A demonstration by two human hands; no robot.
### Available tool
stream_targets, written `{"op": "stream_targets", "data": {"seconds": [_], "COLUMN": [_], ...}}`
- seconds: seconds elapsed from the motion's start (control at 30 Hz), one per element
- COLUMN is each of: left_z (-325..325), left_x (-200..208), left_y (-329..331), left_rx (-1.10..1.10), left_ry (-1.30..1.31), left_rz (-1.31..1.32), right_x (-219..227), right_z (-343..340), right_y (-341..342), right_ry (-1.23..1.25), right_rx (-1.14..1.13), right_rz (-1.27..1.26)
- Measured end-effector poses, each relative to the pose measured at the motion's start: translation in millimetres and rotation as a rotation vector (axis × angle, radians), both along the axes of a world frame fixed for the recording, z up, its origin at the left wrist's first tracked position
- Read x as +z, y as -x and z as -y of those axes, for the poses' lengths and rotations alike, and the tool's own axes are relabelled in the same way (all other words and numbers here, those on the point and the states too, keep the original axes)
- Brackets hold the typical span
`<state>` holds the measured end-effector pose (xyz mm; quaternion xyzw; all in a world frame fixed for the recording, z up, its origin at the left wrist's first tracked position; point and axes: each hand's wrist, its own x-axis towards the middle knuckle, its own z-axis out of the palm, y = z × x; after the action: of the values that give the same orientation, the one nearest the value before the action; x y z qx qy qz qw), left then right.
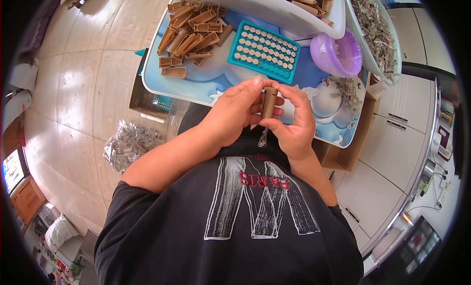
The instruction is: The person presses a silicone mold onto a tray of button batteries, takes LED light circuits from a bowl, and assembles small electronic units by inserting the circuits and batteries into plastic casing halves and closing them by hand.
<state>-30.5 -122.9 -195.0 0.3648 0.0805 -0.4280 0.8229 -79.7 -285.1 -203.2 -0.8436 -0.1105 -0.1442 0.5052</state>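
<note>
Between my two hands, close to my chest, a brown plastic casing (268, 104) stands nearly upright. My left hand (239, 106) is closed round its left side, with the fingertips behind it. On the other side, the thumb of my right hand (298, 119) presses near the lower end while a finger touches the top. A small shiny piece, looking like metal or clear plastic (263, 137), hangs just below the casing; whether it is joined to it I cannot tell. Many similar brown casing halves (194, 32) lie heaped at the far left of the blue patterned table (196, 92).
A teal tray (230, 53) holds rows of small white round pieces. Right of it sits a purple bowl (321, 54). White bins (314, 24) with brown parts and tangled metallic pieces (375, 34) stand beyond. Clear-wrapped pieces (128, 145) lie on the floor; a cardboard box (351, 152) is at right.
</note>
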Motion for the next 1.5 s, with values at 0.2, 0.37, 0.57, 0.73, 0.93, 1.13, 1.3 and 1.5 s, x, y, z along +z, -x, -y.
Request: {"op": "stream_targets", "data": {"seconds": [0.2,0.37,0.57,0.73,0.93,1.13,1.3,1.5], "left_z": [1,2,0,-2,3,9,3,3], "left_x": [3,-6,3,4,6,5,-10,-7], "left_y": [3,8,15,14,19,16,8,4], "left_rx": [0.011,0.011,-0.134,-0.058,0.019,-0.032,-0.275,-0.266], "left_ry": [0.01,-0.048,-0.494,-0.497,-0.572,-0.561,-0.121,-0.116], "left_rz": [-0.027,0.159,0.952,0.992,1.062,0.995,0.198,0.024], "right_x": [-5,2,10,5,2,2,-3,-15], "right_z": [1,5,15,18,9,5,18,57], "right_y": [0,5,5,12,16,20,23,18], "right_ry": [0.032,0.051,-0.064,-0.418,-0.71,-0.851,-0.452,0.074], "right_rx": [-0.002,0.0,0.007,0.018,-0.004,-0.084,-0.086,-0.435], "right_rz": [0.024,-0.006,-0.196,-0.231,-0.173,-0.238,-0.348,-0.259]}}
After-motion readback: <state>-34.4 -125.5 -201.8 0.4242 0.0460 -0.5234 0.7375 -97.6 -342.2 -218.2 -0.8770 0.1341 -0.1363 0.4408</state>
